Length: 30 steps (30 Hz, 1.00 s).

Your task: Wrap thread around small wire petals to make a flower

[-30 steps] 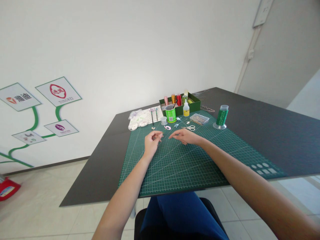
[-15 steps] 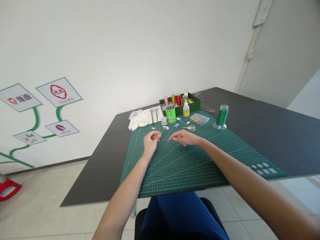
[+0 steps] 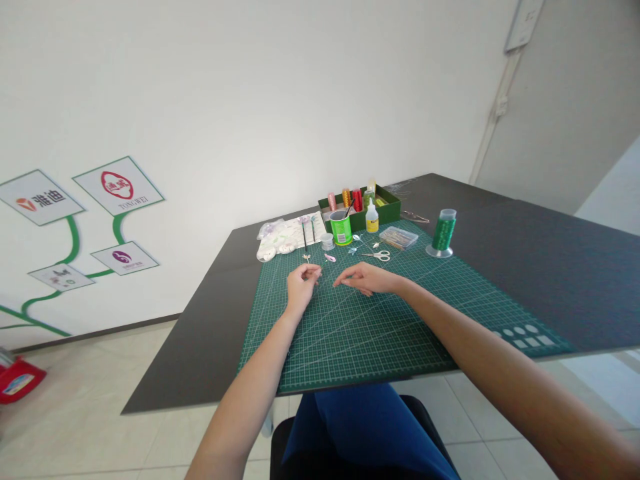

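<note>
Over the green cutting mat [image 3: 320, 333], my left hand [image 3: 301, 287] is closed in a pinch, thumb against fingertips. A small pale pinkish flower-like piece [image 3: 307, 257] shows just beyond its knuckles; whether it is held or lies on the mat I cannot tell. My right hand [image 3: 367, 277] faces it from the right, a short gap away, index finger and thumb drawn together toward the left. Anything thin between its fingertips is too small to make out. Beyond the hands lie a small purple-and-white petal piece [image 3: 330, 258], a blue one [image 3: 353, 251] and white-handled scissors [image 3: 383, 256].
Behind stand a bright green can [image 3: 341, 230], a glue bottle [image 3: 372, 220] and a green box [image 3: 390, 208] of thread spools. A clear case [image 3: 399, 238] lies right of them, near a green thread spool [image 3: 444, 233]. White packets [image 3: 280, 240] sit back left.
My right hand has shifted slightly left, toward my left hand. My left hand stays nearly in place, still pinched.
</note>
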### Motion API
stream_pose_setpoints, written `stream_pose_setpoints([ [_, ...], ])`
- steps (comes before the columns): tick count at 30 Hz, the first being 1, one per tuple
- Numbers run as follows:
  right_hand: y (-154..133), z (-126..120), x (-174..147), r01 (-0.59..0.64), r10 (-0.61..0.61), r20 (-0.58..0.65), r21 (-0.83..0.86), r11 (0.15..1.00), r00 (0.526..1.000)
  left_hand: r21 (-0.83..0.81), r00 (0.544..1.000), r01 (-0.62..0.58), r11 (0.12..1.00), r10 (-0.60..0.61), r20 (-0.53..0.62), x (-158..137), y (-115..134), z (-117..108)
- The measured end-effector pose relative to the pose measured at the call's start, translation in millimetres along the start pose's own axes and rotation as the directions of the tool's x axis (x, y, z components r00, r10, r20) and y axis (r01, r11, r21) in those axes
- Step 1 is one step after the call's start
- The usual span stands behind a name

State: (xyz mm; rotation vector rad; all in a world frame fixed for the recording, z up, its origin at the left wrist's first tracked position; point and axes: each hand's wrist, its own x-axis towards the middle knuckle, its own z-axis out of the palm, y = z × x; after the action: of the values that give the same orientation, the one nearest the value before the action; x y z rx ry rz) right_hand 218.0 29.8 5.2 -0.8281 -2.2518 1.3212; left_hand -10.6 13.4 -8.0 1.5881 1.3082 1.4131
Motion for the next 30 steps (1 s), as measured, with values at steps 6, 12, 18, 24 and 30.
stream_pose_setpoints([
  [6, -2.8, 0.7, -0.4, 0.026, -0.026, 0.017, 0.024, 0.999, 1.0, 0.039, 0.999, 0.018, 0.999, -0.019, 0.026, 1.4, -3.1, -0.5],
  [12, -3.3, 1.6, -0.5, 0.054, -0.056, 0.029, 0.06, 0.997, 0.998, 0.067, 1.0, 0.007, 0.998, -0.008, 0.027, 2.0, -7.4, 0.1],
  [18, -4.5, 2.2, -0.4, 0.065, -0.069, 0.038, 0.094, 0.993, 0.997, 0.115, 0.998, -0.035, 0.993, 0.029, 0.057, 1.3, -13.6, 1.6],
  [24, -5.2, 2.5, -1.0, 0.082, -0.086, 0.03, 0.124, 0.989, 0.996, 0.15, 0.995, -0.053, 0.987, 0.039, 0.095, -1.0, -14.8, 4.2],
  [30, -1.9, 0.8, -0.5, 0.103, -0.103, -0.014, 0.129, 0.986, 0.995, 0.171, 0.989, -0.085, 0.982, 0.063, 0.131, -2.9, -13.1, 4.7],
])
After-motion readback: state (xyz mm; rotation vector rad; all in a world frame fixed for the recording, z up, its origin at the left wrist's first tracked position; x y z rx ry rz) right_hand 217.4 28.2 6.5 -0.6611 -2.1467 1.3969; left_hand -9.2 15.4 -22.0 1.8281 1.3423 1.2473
